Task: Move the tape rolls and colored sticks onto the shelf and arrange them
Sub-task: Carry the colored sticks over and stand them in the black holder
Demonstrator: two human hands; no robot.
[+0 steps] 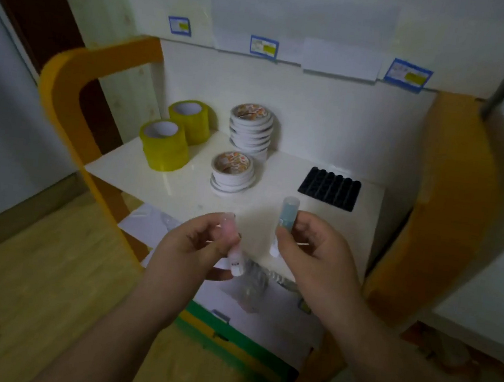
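Two sticks held at lower centre: pink stick (pixel 231 245) pinched in left hand (pixel 193 247), blue stick (pixel 287 217) in right hand (pixel 316 252). Likely light, stiff, smooth; best gripped mid-barrel. Black tray (pixel 329 188) on shelf (pixel 157 179) nearby.

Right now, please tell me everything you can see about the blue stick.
The blue stick is a slim tube, pale blue, with a clear rounded cap on top and a white lower end. It looks like plastic. It stands nearly upright, held by the right hand above the shelf's front edge. Only the fingers touch it.
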